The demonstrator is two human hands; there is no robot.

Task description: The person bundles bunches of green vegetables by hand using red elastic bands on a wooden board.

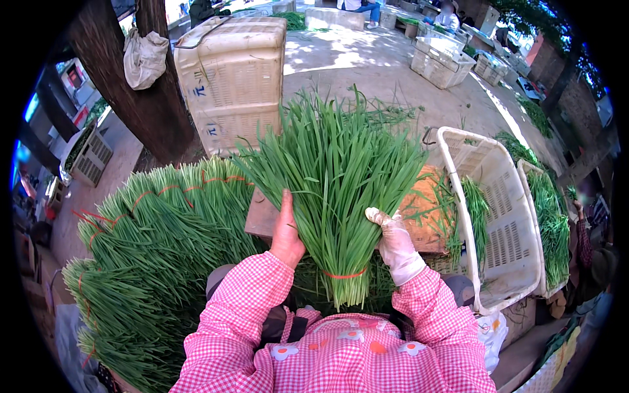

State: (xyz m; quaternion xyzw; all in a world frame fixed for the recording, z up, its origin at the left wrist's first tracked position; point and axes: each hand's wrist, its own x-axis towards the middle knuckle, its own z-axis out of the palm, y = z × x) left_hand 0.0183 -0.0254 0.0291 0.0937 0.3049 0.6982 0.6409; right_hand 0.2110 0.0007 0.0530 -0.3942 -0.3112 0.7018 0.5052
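In front of the person's chest, a bunch [341,190] of green leaves stands upright. The left hand [286,236] and the gloved right hand [398,247] are clamped on its two sides, above a red band [345,275].

The leaves of the bunch [341,177] are smooth with a slight sheen, bound by a smooth-looking band [345,275] of unclear material. The sleeves [246,291] are matt, creased woven cloth; the wrinkled glove [398,245] is thin. Hard, dull plastic forms the slotted basket [511,243]. The tree trunk [157,118] has rough bark, and the ground [393,88] looks matt, like concrete.
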